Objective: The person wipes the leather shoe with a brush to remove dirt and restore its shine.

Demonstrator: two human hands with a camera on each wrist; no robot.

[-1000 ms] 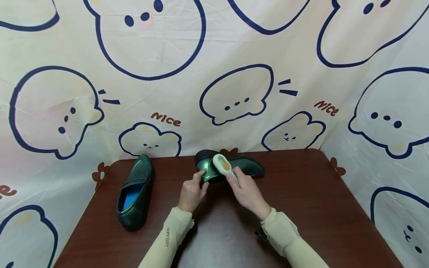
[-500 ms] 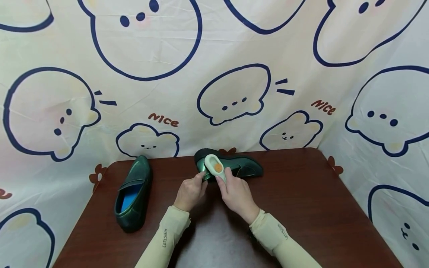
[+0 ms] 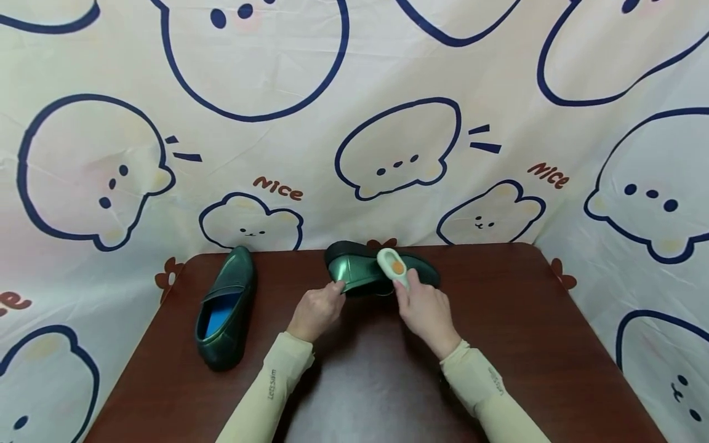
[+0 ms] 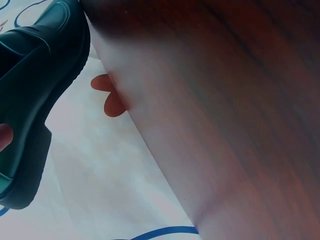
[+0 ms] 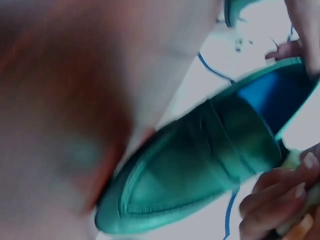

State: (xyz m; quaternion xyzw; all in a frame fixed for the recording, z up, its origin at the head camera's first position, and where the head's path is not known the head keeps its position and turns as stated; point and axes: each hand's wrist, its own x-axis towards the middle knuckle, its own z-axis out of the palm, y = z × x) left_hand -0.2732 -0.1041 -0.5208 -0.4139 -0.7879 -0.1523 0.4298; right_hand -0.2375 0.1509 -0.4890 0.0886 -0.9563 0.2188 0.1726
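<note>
The left hand [image 3: 317, 312] is pinching the heel rim of a green shoe [image 3: 360, 272], which is being held on its side at the far edge of the brown table [image 3: 509, 326]. The right hand [image 3: 429, 315] is grasping a pale tool [image 3: 391, 264] with an orange spot before this shoe, while another green shoe [image 3: 239, 295] is standing apart at the left.

First shoe [image 3: 238, 311]: on worktop [image 3: 509, 332], left. Second shoe [image 3: 359, 272]: to its right, near far edge. Brush [image 3: 393, 266]: before the latter, contact unclear.

Both arms [image 3: 271, 381] reach forward, left fingers [image 3: 337, 288] and right fingers [image 3: 414, 283] pinched.
</note>
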